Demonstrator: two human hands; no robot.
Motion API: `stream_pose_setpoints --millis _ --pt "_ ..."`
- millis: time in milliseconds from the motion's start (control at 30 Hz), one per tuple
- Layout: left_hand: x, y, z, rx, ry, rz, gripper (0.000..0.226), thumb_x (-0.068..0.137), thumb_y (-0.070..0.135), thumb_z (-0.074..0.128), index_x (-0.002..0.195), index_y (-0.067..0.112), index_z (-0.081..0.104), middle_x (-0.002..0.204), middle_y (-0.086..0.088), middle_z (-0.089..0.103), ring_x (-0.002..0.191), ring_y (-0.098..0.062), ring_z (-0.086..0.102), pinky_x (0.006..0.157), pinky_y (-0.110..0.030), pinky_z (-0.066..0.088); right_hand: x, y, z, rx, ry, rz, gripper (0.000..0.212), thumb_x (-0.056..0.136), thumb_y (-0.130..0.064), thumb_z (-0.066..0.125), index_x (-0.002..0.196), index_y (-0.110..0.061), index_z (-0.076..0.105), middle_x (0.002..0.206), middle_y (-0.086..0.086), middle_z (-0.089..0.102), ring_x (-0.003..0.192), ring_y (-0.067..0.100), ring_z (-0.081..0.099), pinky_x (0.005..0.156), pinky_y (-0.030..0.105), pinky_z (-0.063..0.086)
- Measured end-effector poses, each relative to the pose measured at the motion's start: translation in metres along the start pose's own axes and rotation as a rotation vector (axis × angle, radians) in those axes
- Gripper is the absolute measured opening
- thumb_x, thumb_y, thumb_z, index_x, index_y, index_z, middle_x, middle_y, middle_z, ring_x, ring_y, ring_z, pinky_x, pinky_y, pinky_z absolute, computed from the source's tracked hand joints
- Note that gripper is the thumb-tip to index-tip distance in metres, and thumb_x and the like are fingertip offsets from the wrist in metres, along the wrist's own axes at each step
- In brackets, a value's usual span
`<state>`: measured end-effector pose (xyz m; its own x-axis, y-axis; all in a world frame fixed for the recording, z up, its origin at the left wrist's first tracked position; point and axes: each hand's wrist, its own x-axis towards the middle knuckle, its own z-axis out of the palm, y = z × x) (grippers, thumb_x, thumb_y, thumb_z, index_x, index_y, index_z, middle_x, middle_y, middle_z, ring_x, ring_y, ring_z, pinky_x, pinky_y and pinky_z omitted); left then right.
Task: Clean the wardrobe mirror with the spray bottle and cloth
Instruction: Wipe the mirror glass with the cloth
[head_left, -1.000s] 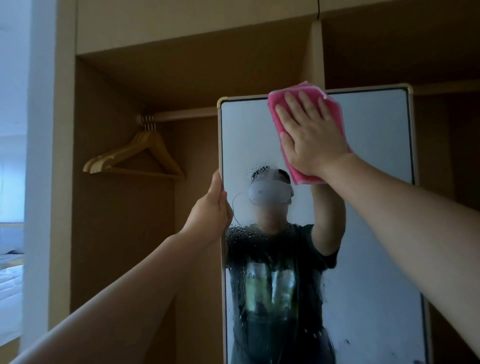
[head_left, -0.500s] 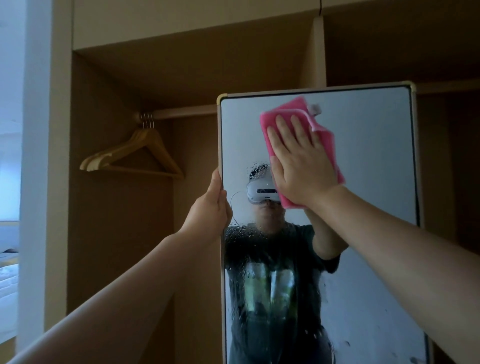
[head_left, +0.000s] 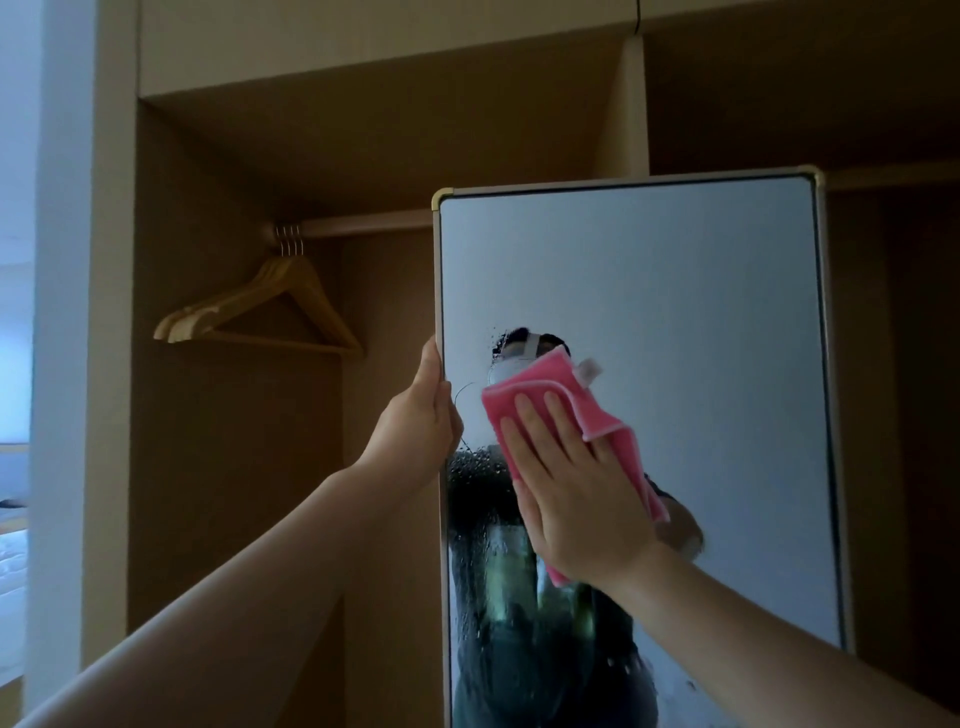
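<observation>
The wardrobe mirror (head_left: 701, 291) stands upright in the right half of the frame, a tall panel in a pale frame (head_left: 623, 182) with gold-coloured corner caps, its lower part running out of the bottom of the frame. The upper and right areas of the glass read clean and grey. A band of water droplets (head_left: 475, 470) covers the lower left area and runs downward, with a smaller patch of droplets near the reflected head at centre. The pink cloth (head_left: 545, 402) lies flat against the glass in the centre-left part of the mirror, partly folded over on itself, with a small white tag (head_left: 589, 370) at its upper right corner. The right hand (head_left: 571, 504) presses the cloth to the glass with the palm down and the fingers straight and close together, not curled around it; the forearm enters from the lower right of the frame. The left hand (head_left: 423, 421) grips the mirror's left edge at about the height of the cloth, with the thumb along the front of the frame; the fingers go behind the edge, out of sight. Its forearm enters from the lower left. The glass reflects a person in a dark printed T-shirt. Behind the mirror is an open wooden wardrobe (head_left: 234, 467). Several wooden hangers (head_left: 260, 306) hang together on a rail (head_left: 363, 226) at centre left. A strip of bright room and bedding (head_left: 10, 551) shows at the far left edge.
</observation>
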<state>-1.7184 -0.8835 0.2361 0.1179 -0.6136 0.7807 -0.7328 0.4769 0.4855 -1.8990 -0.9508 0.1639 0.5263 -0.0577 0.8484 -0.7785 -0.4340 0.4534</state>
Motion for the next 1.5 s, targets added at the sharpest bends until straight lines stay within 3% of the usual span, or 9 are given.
stream_pose_setpoints --millis 233,367,567,767,933,1033,1133,1367,1500 --pt "0.001 -0.002 -0.002 -0.110 -0.040 -0.026 0.048 0.103 0.023 0.029 0.147 0.039 0.019 0.073 0.000 0.063 0.068 -0.024 0.066 0.072 -0.044 0.056 -0.013 0.000 -0.002 0.039 -0.003 -0.066 0.057 0.102 -0.038 0.028 0.153 -0.014 0.020 0.160 0.010 0.017 0.148 0.031 0.009 0.119 0.050 0.015" --pt "-0.003 -0.006 -0.003 -0.119 -0.066 0.026 0.047 0.103 0.023 0.029 0.144 0.044 0.022 0.066 0.003 0.062 0.062 -0.016 0.063 0.063 -0.035 0.056 -0.001 0.009 -0.007 0.000 -0.014 -0.104 0.056 0.101 -0.039 0.024 0.152 -0.014 0.021 0.159 0.010 0.018 0.149 0.030 0.008 0.119 0.051 0.012" --pt "-0.010 -0.016 0.001 -0.152 -0.050 0.033 0.045 0.102 0.021 0.029 0.141 0.043 0.031 0.070 -0.013 0.064 0.058 -0.014 0.058 0.055 -0.025 0.050 0.034 0.016 -0.013 -0.059 -0.032 -0.106 0.057 0.101 -0.039 0.022 0.152 -0.014 0.022 0.159 0.010 0.018 0.149 0.031 0.006 0.119 0.052 0.009" --pt "-0.012 -0.022 0.001 -0.135 -0.035 0.081 0.049 0.102 0.026 0.032 0.141 0.056 0.027 0.075 0.025 0.055 0.065 0.020 0.051 0.062 0.003 0.040 0.085 0.019 -0.026 -0.081 -0.018 -0.041 0.057 0.100 -0.039 0.018 0.150 -0.015 0.028 0.157 0.010 0.027 0.147 0.031 0.016 0.119 0.051 0.011" --pt "-0.012 -0.025 -0.001 -0.109 -0.052 0.060 0.050 0.102 0.029 0.031 0.139 0.061 0.023 0.080 0.018 0.068 0.064 0.003 0.062 0.058 -0.007 0.046 0.135 0.026 -0.036 -0.115 -0.003 -0.003 0.058 0.099 -0.041 0.016 0.151 -0.017 0.026 0.158 0.008 0.024 0.147 0.031 0.015 0.120 0.049 0.007" --pt "-0.013 -0.026 -0.002 -0.078 -0.055 0.047 0.051 0.102 0.027 0.031 0.143 0.055 0.021 0.109 0.016 0.067 0.094 0.002 0.062 0.071 -0.001 0.042 0.163 0.029 -0.043 -0.134 0.026 0.020 0.058 0.099 -0.040 0.016 0.151 -0.017 0.026 0.158 0.008 0.025 0.147 0.030 0.016 0.119 0.047 0.004" --pt "-0.011 -0.029 -0.002 -0.074 -0.073 0.045 0.052 0.103 0.022 0.032 0.148 0.045 0.022 0.144 0.017 0.043 0.130 -0.003 0.042 0.088 0.005 0.029 0.183 0.033 -0.047 -0.146 0.040 0.042 0.060 0.099 -0.041 0.011 0.152 -0.017 0.021 0.159 0.007 0.021 0.148 0.030 0.013 0.118 0.045 0.000" --pt "-0.008 -0.037 -0.002 -0.078 -0.083 0.071 0.053 0.102 0.024 0.032 0.150 0.041 0.018 0.145 0.029 0.028 0.133 0.011 0.023 0.093 0.010 0.016 0.185 0.030 -0.045 -0.150 0.053 0.062 0.059 0.100 -0.041 0.011 0.153 -0.014 0.018 0.159 0.010 0.021 0.147 0.031 0.015 0.118 0.047 0.006" --pt "-0.009 -0.038 -0.002 -0.065 -0.083 0.093 0.050 0.101 0.030 0.031 0.146 0.049 0.018 0.147 0.028 0.034 0.133 0.008 0.031 0.099 0.001 0.022 0.173 0.020 -0.040 -0.124 0.071 0.081 0.060 0.100 -0.041 0.014 0.152 -0.012 0.022 0.157 0.013 0.025 0.146 0.034 0.020 0.117 0.049 0.010"
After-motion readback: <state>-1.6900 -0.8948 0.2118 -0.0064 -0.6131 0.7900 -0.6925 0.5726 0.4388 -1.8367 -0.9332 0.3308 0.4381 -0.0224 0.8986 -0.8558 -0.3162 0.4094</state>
